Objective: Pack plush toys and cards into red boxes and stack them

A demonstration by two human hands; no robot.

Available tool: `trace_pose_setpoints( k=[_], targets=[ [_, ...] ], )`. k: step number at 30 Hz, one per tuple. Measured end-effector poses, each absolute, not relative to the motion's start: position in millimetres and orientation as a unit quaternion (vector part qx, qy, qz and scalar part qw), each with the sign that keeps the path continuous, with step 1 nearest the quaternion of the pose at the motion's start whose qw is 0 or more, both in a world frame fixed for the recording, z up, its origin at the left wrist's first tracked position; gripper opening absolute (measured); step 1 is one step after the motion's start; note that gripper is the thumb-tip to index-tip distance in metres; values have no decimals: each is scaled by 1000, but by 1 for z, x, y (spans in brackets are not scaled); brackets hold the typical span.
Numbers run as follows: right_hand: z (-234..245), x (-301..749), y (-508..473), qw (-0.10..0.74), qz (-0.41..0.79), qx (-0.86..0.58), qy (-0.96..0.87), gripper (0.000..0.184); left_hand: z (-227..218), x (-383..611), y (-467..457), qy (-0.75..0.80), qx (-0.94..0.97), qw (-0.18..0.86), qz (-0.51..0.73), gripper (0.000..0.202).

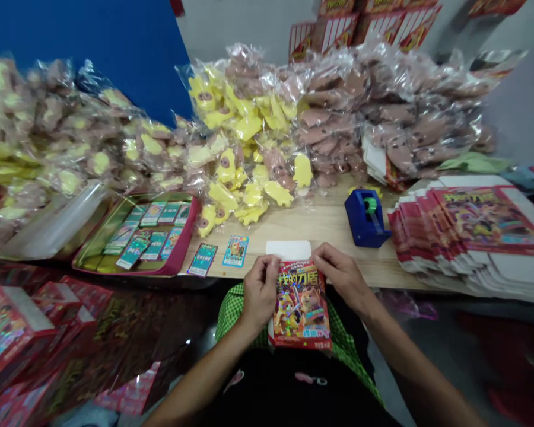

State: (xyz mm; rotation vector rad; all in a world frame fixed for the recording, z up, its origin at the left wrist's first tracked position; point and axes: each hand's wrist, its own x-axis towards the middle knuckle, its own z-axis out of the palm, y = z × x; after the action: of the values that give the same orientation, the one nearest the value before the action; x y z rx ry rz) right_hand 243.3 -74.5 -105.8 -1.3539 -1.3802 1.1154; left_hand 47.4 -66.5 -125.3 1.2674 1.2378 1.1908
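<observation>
Two top corners of the red box (301,308) at lower centre we pinched, with left hand (258,293) and right hand (342,274); the pink tray (187,234) at middle left held cards (136,249).

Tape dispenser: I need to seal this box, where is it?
Head view, right of centre: the blue tape dispenser stands on the table, just left of the stack of cartons, beyond the right hand.

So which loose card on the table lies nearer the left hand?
The light-blue card, right of the teal card; that left hand holds the red box.
</observation>
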Motion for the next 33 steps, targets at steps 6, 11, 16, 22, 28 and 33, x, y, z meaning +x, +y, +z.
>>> trace_pose_setpoints(
  k=[6, 11, 16, 22, 28, 33],
  targets=[
    [-91, 254, -65, 329, 427, -512, -669, 32, -117, 33, -57, 451, 425, 646, 445, 45],
    [-90, 246, -74, 408, 545, -490, -544, 25, -101, 22, -57, 411, 345, 725, 432, 68],
    [-67, 240, -88, 363, 429, -497, -661, 15, -91, 9, -64, 426, 428, 670, 431, 37],
    [-35, 242, -92, 253, 420, -500, -713, 35, -72, 0, -64, 424, 487, 657, 389, 30],
    [-23, 234, -85, 230, 382, -529, -722, 17, -56, 5, -55, 420, 485, 685, 346, 36],
    [-27, 229, -86, 220, 304, -528, -761, 13, -59, -2, -54, 393, 525, 689, 309, 24]
  ],
)
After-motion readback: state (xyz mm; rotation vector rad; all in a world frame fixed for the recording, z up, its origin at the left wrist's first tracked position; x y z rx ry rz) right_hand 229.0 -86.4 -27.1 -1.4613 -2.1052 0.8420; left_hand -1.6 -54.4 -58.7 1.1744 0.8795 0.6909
